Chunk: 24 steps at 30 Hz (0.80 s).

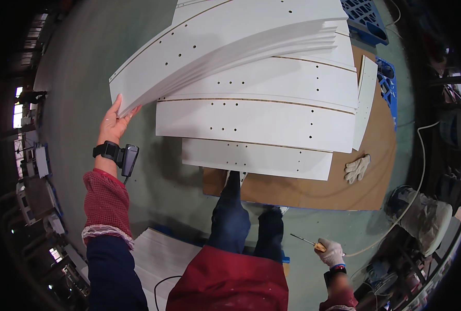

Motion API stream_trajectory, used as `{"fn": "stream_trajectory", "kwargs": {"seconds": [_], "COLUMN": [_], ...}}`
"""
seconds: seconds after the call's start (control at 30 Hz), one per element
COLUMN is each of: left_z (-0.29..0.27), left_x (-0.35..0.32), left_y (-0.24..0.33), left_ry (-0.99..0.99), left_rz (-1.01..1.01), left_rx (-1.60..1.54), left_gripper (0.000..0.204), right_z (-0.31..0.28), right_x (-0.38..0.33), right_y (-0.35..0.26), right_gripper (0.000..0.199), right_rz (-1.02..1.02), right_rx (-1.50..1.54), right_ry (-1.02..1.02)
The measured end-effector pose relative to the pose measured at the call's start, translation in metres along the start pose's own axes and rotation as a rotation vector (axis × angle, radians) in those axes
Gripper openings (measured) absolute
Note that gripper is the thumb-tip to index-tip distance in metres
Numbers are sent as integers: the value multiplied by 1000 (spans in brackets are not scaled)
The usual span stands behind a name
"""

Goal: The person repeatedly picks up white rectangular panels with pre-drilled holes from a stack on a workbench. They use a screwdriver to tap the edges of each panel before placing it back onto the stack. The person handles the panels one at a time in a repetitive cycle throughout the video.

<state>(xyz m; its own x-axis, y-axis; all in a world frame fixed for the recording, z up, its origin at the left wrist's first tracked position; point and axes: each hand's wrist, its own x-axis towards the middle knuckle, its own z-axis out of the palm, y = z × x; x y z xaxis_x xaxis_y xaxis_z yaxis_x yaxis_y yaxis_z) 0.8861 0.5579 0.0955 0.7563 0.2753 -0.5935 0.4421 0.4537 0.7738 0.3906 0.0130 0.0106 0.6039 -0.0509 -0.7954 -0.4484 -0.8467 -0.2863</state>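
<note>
My left hand point(114, 122), bare and wearing a black wrist device, grips the near corner of a stack of several white drilled panels point(225, 49) and lifts that end off the pile. Lower white panels point(256, 124) with rows of small holes lie stepped beneath it on a brown board point(313, 192). My right hand point(331, 253), in a white glove, is down by my right side and holds a thin screwdriver point(305, 241) with a yellowish handle. My legs in blue trousers stand at the pile's front edge.
A loose white glove point(357, 168) lies on the brown board at the right. Blue plastic pallets point(368, 20) sit at the back right. A white cable point(422, 171) runs across the green floor. More white panels point(160, 254) lie near my left leg. Machinery lines the left.
</note>
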Motion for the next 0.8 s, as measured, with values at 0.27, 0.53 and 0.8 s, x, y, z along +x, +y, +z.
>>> {"fn": "stream_trajectory", "kwargs": {"seconds": [0.27,0.53,0.8], "left_z": [0,11,-3], "left_x": [7,-19,3], "left_y": [6,-33,-25], "left_ry": [-7,-149,-238], "left_rz": [34,48,41], "left_rx": [40,-140,-65], "left_gripper": [50,82,89], "right_z": [4,-3,1], "right_x": [5,7,7], "right_y": [-2,-8,-6], "right_gripper": [22,21,23], "right_rz": [3,-77,7], "right_rx": [-59,0,-54], "right_ry": [-30,53,-39]}}
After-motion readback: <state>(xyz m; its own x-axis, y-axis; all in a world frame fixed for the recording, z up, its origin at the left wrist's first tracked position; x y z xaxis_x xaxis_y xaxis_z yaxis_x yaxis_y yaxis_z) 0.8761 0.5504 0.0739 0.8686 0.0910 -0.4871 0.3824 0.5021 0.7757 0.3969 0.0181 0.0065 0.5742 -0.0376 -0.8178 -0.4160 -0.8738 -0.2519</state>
